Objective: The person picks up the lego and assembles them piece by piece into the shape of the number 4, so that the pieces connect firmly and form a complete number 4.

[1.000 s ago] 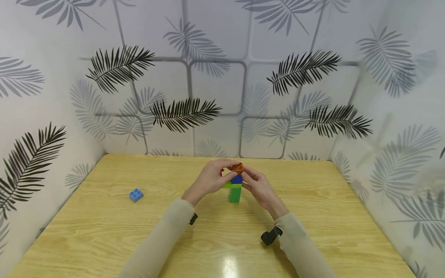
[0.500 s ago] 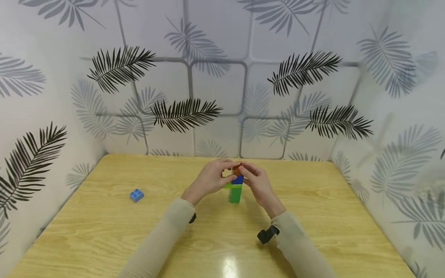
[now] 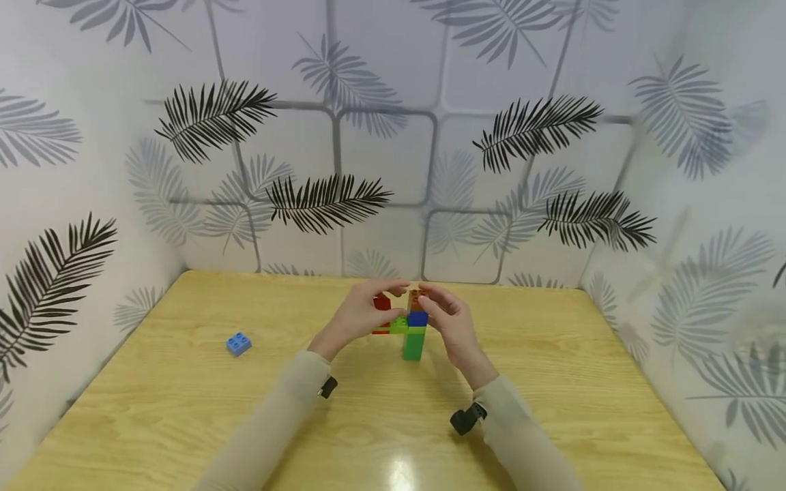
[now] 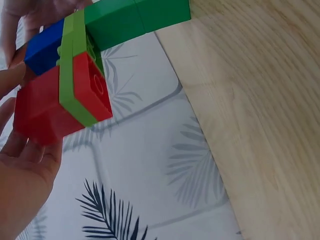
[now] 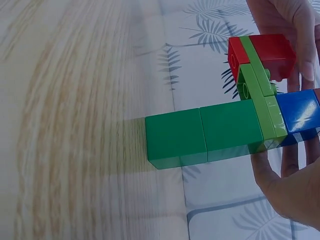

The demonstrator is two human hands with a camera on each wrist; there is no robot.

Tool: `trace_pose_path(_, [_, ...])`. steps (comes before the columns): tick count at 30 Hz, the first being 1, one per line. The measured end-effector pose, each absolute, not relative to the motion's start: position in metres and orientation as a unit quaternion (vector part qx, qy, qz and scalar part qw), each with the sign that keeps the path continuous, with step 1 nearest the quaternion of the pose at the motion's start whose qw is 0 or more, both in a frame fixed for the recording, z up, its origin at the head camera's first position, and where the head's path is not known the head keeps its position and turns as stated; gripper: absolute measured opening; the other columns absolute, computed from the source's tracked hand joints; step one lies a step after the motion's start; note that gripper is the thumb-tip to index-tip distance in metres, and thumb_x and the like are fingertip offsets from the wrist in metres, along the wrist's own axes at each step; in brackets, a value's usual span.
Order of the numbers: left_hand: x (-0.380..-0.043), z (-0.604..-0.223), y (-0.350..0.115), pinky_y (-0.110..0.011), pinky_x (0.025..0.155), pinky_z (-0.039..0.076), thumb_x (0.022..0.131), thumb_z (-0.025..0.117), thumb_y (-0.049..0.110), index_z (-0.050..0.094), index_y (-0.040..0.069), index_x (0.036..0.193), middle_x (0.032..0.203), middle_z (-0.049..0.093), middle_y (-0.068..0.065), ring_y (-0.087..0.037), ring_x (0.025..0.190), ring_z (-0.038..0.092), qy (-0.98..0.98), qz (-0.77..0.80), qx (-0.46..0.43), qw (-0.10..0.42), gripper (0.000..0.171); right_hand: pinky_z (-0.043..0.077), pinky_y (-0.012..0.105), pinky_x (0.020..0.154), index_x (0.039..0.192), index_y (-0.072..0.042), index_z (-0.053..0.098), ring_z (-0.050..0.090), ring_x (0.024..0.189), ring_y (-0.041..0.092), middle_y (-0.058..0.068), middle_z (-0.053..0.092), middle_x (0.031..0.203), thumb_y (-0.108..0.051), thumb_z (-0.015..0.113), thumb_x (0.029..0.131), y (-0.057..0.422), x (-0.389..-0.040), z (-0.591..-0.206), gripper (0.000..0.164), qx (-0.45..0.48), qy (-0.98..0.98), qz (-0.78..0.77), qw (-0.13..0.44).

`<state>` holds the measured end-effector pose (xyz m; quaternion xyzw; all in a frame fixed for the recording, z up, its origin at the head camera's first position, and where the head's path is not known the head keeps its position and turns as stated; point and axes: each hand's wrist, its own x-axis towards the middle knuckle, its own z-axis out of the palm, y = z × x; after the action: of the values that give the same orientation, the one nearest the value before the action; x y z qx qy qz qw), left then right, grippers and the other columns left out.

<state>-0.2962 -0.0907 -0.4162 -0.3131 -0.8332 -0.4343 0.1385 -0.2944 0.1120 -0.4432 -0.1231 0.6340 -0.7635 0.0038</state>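
A toy block build stands upright on the table in front of me. Its column has dark green bricks [image 5: 202, 134] at the bottom, a light green layer [image 3: 399, 323], a blue brick [image 3: 418, 318] and an orange brick [image 3: 415, 304] on top. Red bricks [image 4: 42, 102] sit above and below the light green arm's left end. My right hand [image 3: 457, 331] pinches the orange brick between thumb and fingers. Around the upper red brick my left hand [image 3: 350, 317] is loosely spread, with a gap between thumb and forefinger; any contact behind the red brick is hidden.
A loose light blue brick [image 3: 239, 344] lies on the wooden table [image 3: 153, 409] to the left. Walls with a leaf pattern [image 3: 381, 239] enclose the table's back and sides. Each wrist wears a black strap camera [image 3: 468, 418].
My left hand has moved left off the orange brick, uncovering the red bricks and the light green studs. My right hand stays at the orange brick, shifted slightly left.
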Motion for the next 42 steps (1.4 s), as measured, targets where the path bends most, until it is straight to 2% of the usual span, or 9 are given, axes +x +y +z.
trace_pose_path(4, [-0.298, -0.417, -0.101, -0.038, 0.086, 0.056, 0.088, 0.075, 0.014, 0.068, 0.012, 0.125, 0.111, 0.071, -0.011, -0.024, 0.098, 0.067, -0.81, -0.497, -0.278, 0.142, 0.038, 0.051, 0.038, 0.095, 0.134, 0.0, 0.057, 0.065, 0.1, 0.009, -0.009, 0.068, 0.107, -0.02, 0.064, 0.096, 0.114, -0.296, -0.444, 0.043, -0.113, 0.64, -0.76, -0.001])
trace_pose_path(10, [-0.3, -0.422, -0.115, -0.035, 0.083, 0.055, 0.091, 0.071, 0.019, 0.072, 0.01, 0.115, 0.1, 0.073, -0.007, -0.018, 0.092, 0.067, -0.795, -0.528, -0.238, 0.181, 0.025, 0.051, 0.037, 0.095, 0.134, 0.0, 0.057, 0.065, 0.1, 0.008, -0.01, 0.069, 0.107, -0.017, 0.063, 0.097, 0.117, -0.295, -0.446, 0.041, -0.1, 0.64, -0.762, 0.008])
trace_pose_path(14, [-0.299, -0.42, -0.126, -0.031, 0.081, 0.054, 0.093, 0.069, 0.022, 0.074, 0.011, 0.111, 0.1, 0.074, -0.005, -0.017, 0.089, 0.066, -0.797, -0.529, -0.226, 0.184, 0.022, 0.05, 0.038, 0.096, 0.134, -0.001, 0.057, 0.065, 0.1, 0.008, -0.011, 0.069, 0.106, -0.018, 0.063, 0.097, 0.118, -0.294, -0.444, 0.041, -0.098, 0.636, -0.766, 0.004])
trace_pose_path(17, [-0.297, -0.418, -0.136, -0.027, 0.078, 0.054, 0.094, 0.068, 0.024, 0.074, 0.013, 0.109, 0.101, 0.074, -0.006, -0.018, 0.087, 0.067, -0.802, -0.534, -0.22, 0.157, 0.02, 0.05, 0.039, 0.098, 0.134, -0.001, 0.056, 0.065, 0.101, 0.008, -0.011, 0.068, 0.107, -0.018, 0.063, 0.097, 0.118, -0.294, -0.443, 0.041, -0.098, 0.636, -0.766, 0.006])
trace_pose_path(21, [-0.295, -0.415, -0.152, -0.029, 0.076, 0.054, 0.096, 0.065, 0.021, 0.072, 0.01, 0.113, 0.105, 0.072, -0.012, -0.024, 0.09, 0.067, -0.801, -0.551, -0.214, 0.098, 0.022, 0.051, 0.035, 0.095, 0.135, -0.001, 0.056, 0.064, 0.101, 0.008, -0.011, 0.068, 0.108, -0.018, 0.063, 0.097, 0.118, -0.295, -0.443, 0.042, -0.099, 0.635, -0.766, 0.011])
trace_pose_path(26, [-0.297, -0.418, -0.174, -0.028, 0.076, 0.053, 0.096, 0.065, 0.021, 0.069, 0.008, 0.117, 0.107, 0.071, -0.015, -0.021, 0.09, 0.066, -0.807, -0.551, -0.207, 0.043, 0.025, 0.052, 0.029, 0.09, 0.135, 0.0, 0.055, 0.065, 0.101, 0.008, -0.01, 0.068, 0.109, -0.017, 0.062, 0.097, 0.118, -0.296, -0.443, 0.043, -0.101, 0.63, -0.77, 0.016])
trace_pose_path(33, [-0.294, -0.42, -0.207, -0.037, 0.084, 0.054, 0.092, 0.07, 0.024, 0.07, 0.008, 0.115, 0.113, 0.07, -0.013, -0.023, 0.096, 0.067, -0.824, -0.528, -0.203, -0.004, 0.028, 0.052, 0.028, 0.089, 0.135, -0.001, 0.055, 0.065, 0.099, 0.008, -0.011, 0.068, 0.108, -0.017, 0.062, 0.097, 0.115, -0.295, -0.442, 0.042, -0.111, 0.624, -0.773, 0.019])
trace_pose_path(38, [-0.287, -0.421, -0.233, -0.035, 0.082, 0.054, 0.092, 0.07, 0.025, 0.068, 0.008, 0.119, 0.117, 0.069, -0.015, -0.016, 0.095, 0.067, -0.839, -0.51, -0.189, -0.029, 0.032, 0.052, 0.028, 0.088, 0.134, -0.002, 0.056, 0.064, 0.099, 0.008, -0.011, 0.068, 0.108, -0.018, 0.063, 0.097, 0.113, -0.296, -0.443, 0.041, -0.108, 0.624, -0.774, 0.021])
trace_pose_path(42, [-0.284, -0.429, -0.256, -0.04, 0.08, 0.054, 0.092, 0.07, 0.027, 0.067, 0.011, 0.121, 0.119, 0.067, -0.019, -0.02, 0.097, 0.067, -0.853, -0.491, -0.172, -0.041, 0.033, 0.051, 0.032, 0.092, 0.133, -0.003, 0.057, 0.064, 0.1, 0.009, -0.01, 0.068, 0.108, -0.018, 0.064, 0.096, 0.112, -0.298, -0.444, 0.04, -0.106, 0.624, -0.774, 0.023])
